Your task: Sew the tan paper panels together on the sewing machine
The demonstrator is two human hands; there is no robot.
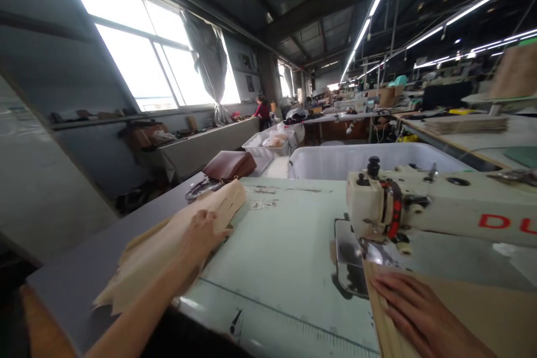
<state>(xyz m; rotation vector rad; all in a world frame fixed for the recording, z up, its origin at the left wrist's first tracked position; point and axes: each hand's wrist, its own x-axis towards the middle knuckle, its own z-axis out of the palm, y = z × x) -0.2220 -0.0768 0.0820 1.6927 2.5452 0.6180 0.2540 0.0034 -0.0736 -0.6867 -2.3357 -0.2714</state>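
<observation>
While the right hand point(413, 305) lies flat and open on a tan flat leather panel point(470, 313) near the cream sewing machine point(403, 207), keeping it in place, the left hand point(201, 235) presses with loose fingers on a beige fabric stack point(168, 246) at the left of the pale green table point(285, 246), gripping nothing.

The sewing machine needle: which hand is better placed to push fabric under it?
Probably the right hand: it lies flat on the tan piece beside the needle. The left hand rests on the far stack.
</observation>
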